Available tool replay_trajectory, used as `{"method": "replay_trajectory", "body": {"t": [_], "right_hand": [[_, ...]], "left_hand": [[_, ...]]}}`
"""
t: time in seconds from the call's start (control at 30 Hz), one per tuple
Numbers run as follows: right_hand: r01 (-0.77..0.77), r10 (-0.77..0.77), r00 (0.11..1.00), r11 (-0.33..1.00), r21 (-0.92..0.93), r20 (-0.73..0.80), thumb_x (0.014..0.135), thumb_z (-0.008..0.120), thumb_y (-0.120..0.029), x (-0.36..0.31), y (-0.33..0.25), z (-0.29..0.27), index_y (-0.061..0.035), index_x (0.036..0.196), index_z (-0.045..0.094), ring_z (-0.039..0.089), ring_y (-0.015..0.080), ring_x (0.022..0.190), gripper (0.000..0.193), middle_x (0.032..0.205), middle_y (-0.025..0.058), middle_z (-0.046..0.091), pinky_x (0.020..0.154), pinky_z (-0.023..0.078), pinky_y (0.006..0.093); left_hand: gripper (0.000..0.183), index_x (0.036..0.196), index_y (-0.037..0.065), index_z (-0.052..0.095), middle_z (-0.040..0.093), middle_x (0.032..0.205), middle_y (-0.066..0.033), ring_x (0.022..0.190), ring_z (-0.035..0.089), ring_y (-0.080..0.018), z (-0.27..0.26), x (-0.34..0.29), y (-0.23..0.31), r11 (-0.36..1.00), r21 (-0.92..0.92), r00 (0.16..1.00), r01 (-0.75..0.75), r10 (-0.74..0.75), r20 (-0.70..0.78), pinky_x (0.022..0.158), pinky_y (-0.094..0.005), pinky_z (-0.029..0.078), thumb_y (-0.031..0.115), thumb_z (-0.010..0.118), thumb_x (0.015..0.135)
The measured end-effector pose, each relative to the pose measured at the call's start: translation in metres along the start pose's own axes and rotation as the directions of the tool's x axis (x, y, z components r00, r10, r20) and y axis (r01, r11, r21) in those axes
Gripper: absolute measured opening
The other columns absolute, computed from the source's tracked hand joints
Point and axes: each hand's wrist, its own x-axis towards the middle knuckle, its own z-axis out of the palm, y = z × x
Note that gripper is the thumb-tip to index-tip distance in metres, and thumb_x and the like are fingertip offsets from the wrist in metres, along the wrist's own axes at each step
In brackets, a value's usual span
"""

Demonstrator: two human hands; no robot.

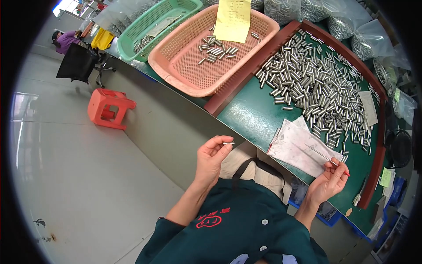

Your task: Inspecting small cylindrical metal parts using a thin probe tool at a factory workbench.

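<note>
My left hand (212, 159) pinches a small metal cylinder (228, 143) between thumb and fingertips, in front of the table's edge. In my right hand (330, 181) is a thin pointed tool with a red end (321, 154), like a scriber or needle; its exact kind is unclear. Its tip points left over a stained white cloth (296, 145) on the green table. Beyond the cloth spreads a large heap of short shiny metal cylinders (312, 83), some touching the cloth's far edge.
Dark red rails (250, 70) border the heap. A pink basket (184, 79) holds several cylinders and a yellow paper (233, 20); a green basket (127, 48) stands beyond. Clear bags (369, 39) of cylinders line the back. A red stool (110, 108) and black chair (77, 61) stand left, near a person (67, 40).
</note>
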Motion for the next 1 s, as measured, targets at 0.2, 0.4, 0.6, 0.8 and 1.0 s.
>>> {"method": "replay_trajectory", "body": {"t": [0.2,0.4,0.6,0.8,1.0], "right_hand": [[0.006,-0.006,1.0,1.0,0.007,0.0,0.089,0.045,-0.014,0.001,-0.001,0.001,-0.0006,0.09,0.049,0.052,0.012,0.061,0.014,0.08,0.012,0.058,0.06,0.044,0.0219],[0.006,-0.006,1.0,1.0,0.015,-0.004,0.089,0.045,-0.014,0.001,0.0,0.0,-0.0006,0.09,0.049,0.051,0.0119,0.06,0.014,0.08,0.0118,0.058,0.059,0.044,0.0221],[0.004,-0.004,1.0,1.0,0.028,0.0,0.089,0.045,-0.014,0.001,0.0,0.001,-0.0008,0.089,0.049,0.051,0.0122,0.06,0.013,0.079,0.0119,0.058,0.059,0.044,0.0224],[0.012,-0.011,1.0,0.999,0.037,-0.005,0.089,0.045,-0.013,0.001,-0.001,-0.001,-0.0004,0.089,0.048,0.052,0.0127,0.061,0.013,0.08,0.0124,0.058,0.06,0.044,0.023],[-0.018,0.019,0.999,0.998,0.057,-0.03,0.088,0.045,-0.011,0.0,-0.002,0.002,0.0012,0.09,0.047,0.054,0.0154,0.064,0.012,0.079,0.0143,0.057,0.059,0.045,0.0247]], "left_hand": [[0.018,0.096,-0.001,0.058,0.056,0.083,-0.0036,0.073,0.051,-0.0092,0.009,0.004,0.007,0.998,0.015,0.998,-0.065,0.064,0.019,0.067,-0.0219,0.041,0.0,0.058,0.078],[0.017,0.092,-0.002,0.061,0.053,0.072,-0.0008,0.063,0.047,-0.0063,0.011,0.005,0.011,0.925,0.318,0.978,-0.206,0.197,0.061,0.06,-0.0187,0.04,-0.001,0.062,0.074],[0.02,0.087,-0.003,0.062,0.052,0.066,-0.0007,0.058,0.045,-0.0048,0.008,0.012,0.009,0.781,0.564,0.959,-0.269,0.272,0.08,0.054,-0.0187,0.038,0.002,0.067,0.069],[0.023,0.09,-0.003,0.06,0.053,0.067,0.001,0.059,0.045,-0.0049,0.016,0.016,0.013,0.769,0.59,0.967,-0.245,0.235,0.095,0.055,-0.0175,0.038,-0.001,0.067,0.068],[0.03,0.088,-0.001,0.057,0.054,0.067,-0.0024,0.058,0.049,-0.0088,0.047,0.026,0.077,0.171,0.738,0.625,-0.653,0.673,0.397,0.056,-0.0205,0.041,0.0,0.073,0.062]]}}
